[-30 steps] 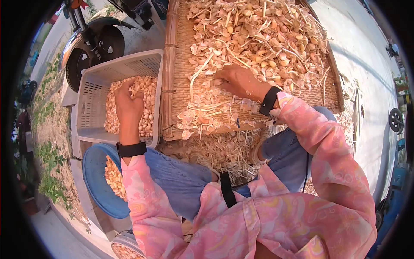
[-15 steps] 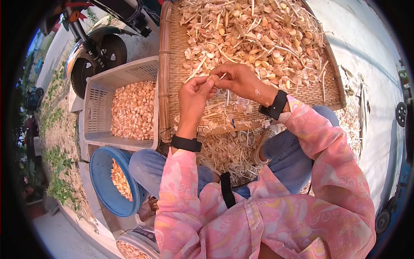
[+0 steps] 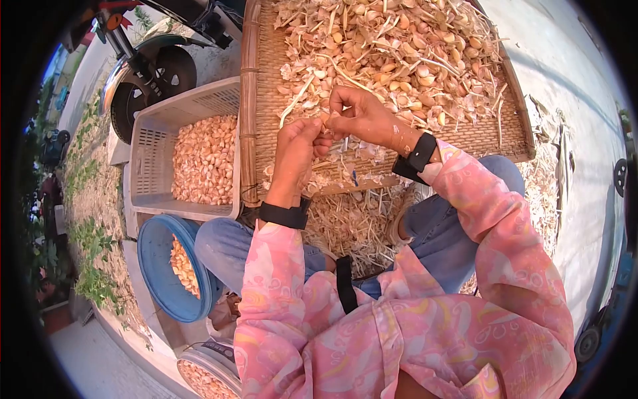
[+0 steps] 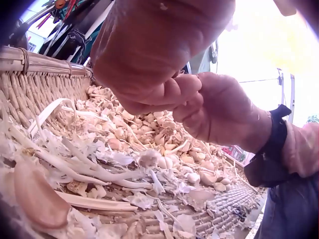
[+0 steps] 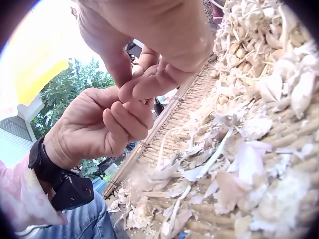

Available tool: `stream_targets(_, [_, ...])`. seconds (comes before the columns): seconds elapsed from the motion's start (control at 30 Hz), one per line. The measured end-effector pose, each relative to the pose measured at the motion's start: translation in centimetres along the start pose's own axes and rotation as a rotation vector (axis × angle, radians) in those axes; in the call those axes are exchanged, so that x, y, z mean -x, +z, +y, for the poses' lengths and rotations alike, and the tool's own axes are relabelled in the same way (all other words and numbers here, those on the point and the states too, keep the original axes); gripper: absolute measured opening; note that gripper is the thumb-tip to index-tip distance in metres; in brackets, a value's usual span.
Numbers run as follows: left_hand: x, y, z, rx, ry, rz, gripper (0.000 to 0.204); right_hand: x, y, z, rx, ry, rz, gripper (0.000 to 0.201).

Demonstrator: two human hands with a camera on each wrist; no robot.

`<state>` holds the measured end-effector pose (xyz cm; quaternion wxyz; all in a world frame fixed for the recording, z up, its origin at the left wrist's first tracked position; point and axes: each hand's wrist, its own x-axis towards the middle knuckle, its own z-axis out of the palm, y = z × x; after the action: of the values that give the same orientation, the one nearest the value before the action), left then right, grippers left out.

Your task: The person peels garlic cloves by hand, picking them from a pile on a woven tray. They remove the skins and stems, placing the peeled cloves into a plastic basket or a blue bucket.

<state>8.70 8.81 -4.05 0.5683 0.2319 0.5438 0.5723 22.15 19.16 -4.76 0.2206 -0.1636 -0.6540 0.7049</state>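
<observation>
Both hands meet over the near left part of a woven tray (image 3: 269, 73), fingertips together. My left hand (image 3: 294, 153) pinches a small garlic clove (image 3: 325, 118) between thumb and fingers, most of it covered. From the other side my right hand (image 3: 369, 121) pinches the same clove, thumb against forefinger. In the right wrist view the fingers of both hands overlap around it. Beyond the hands lies a heap of garlic cloves (image 3: 412, 63) mixed with skins and dry stalks. Papery skins (image 5: 244, 164) litter the weave below the hands.
Left of the tray stands a grey plastic crate (image 3: 149, 159) with cloves in it. Nearer are a blue tub (image 3: 154, 266) and a white bucket (image 3: 222, 351), both holding cloves. A wheel (image 3: 176, 70) stands behind the crate. Stalks and husks (image 3: 355, 226) cover the ground between the legs.
My left hand has come from over the crate rightward to the tray and met the right hand. Both now pinch the clove. Lately the right hand has risen slightly.
</observation>
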Motion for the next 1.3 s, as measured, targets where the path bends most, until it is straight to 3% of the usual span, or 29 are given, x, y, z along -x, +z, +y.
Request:
stream_targets(0.07, [-0.4, -0.9, -0.8, 0.14, -0.045, -0.022, 0.015, -0.1, 0.1, 0.6, -0.027, -0.033, -0.008, 0.012])
stream_targets(0.17, [0.1, -0.6, -0.5, 0.245, -0.015, 0.03, 0.017, -0.1, 0.5, -0.7, -0.153, 0.154, 0.159, 0.008])
stream_targets(0.27, [0.4, -1.4, -0.4, 0.35, -0.06, -0.029, 0.014, -0.7, 0.0, -0.4, -0.224, 0.323, 0.248, 0.016])
stream_targets(0.3, [0.3, -1.6, -0.5, 0.329, -0.062, -0.048, 0.014, -0.8, -0.2, -0.5, -0.11, 0.353, 0.144, 0.025])
stream_targets(0.4, [0.2, -2.0, -0.9, 0.227, -0.061, -0.061, 0.015, -0.9, 0.9, 0.2, 0.086, 0.142, -0.1, 0.028])
stream_targets(0.43, [0.2, -2.0, -0.8, 0.166, -0.047, -0.037, 0.016, -1.0, 0.8, 0.4, 0.08, 0.155, -0.12, 0.026])
stream_targets(0.63, [-0.4, -1.5, -1.4, 0.199, 0.058, 0.079, 0.015, -1.4, 1.1, 0.6, 0.191, -0.059, -0.082, 0.02])
stream_targets(0.77, [-0.5, -2.3, -1.4, 0.394, 0.098, 0.085, 0.016, -0.7, 1.6, 0.2, -0.137, 0.057, 0.144, 0.016])
stream_targets(0.87, [0.6, -2.4, -0.7, 0.411, 0.096, 0.079, 0.017, -1.6, -0.3, 1.9, 0.193, 0.138, 0.193, 0.017])
stream_targets(0.9, [0.9, -2.5, -0.6, 0.429, 0.103, 0.07, 0.018, -1.6, -0.6, 2.2, 0.454, 0.05, 0.166, 0.021])
stream_targets(1.0, [1.7, -2.7, -0.3, 0.461, 0.135, 0.033, 0.019, -1.5, 0.0, 2.7, 0.725, -0.212, 0.264, 0.02])
stream_targets(1.1, [2.6, -2.7, -0.2, 0.452, 0.186, -0.003, 0.021, -1.7, 0.9, 1.4, 0.383, 0.06, 0.217, 0.022])
stream_targets(1.2, [3.2, -2.4, -0.1, 0.459, 0.212, -0.028, 0.022, -1.5, 1.1, 0.2, 0.046, 0.179, 0.239, 0.023])
stream_targets(1.3, [3.6, -2.7, 0.1, 0.497, 0.232, -0.026, 0.021, -1.3, 1.3, 0.5, -0.11, 0.23, 0.256, 0.024])
